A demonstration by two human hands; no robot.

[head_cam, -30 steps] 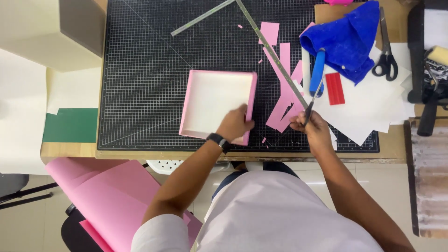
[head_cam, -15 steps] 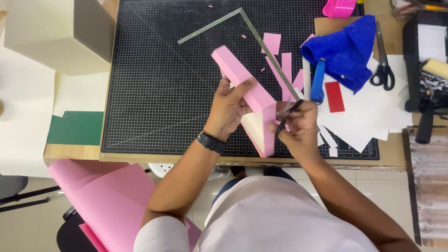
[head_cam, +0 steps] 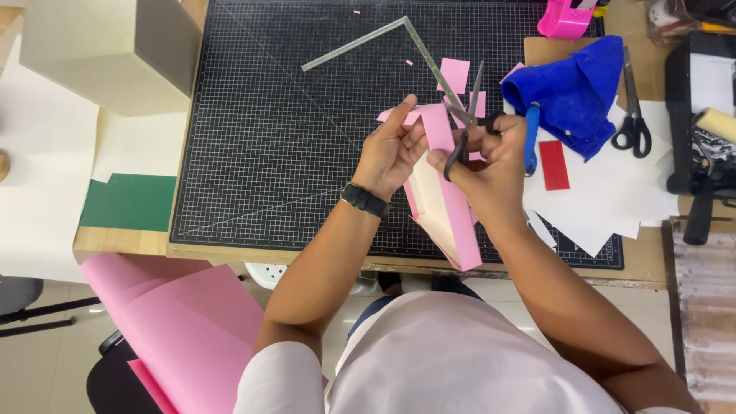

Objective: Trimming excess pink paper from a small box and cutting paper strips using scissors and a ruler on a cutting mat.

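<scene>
My left hand (head_cam: 392, 153) grips the far end of a shallow pink-covered box lid (head_cam: 452, 207), held up on edge above the black cutting mat (head_cam: 291, 138). My right hand (head_cam: 491, 165) holds black-handled scissors (head_cam: 464, 126) with blades parted, pointing away from me, right at the lid's top pink edge. The lid's cream inside faces left. A black watch sits on my left wrist.
A metal L-square (head_cam: 383, 40) and pink paper scraps (head_cam: 455, 74) lie on the mat. A blue cloth (head_cam: 571, 92), second scissors (head_cam: 633, 115), a red card (head_cam: 553, 164), white sheets and a pink tape dispenser (head_cam: 566, 19) are at right. A grey box (head_cam: 107, 54) stands far left; pink paper roll (head_cam: 176, 322) below.
The lid was lying flat on the mat, then was lifted and turned on edge. My right hand brought the scissors up to its top edge with blades parted.
</scene>
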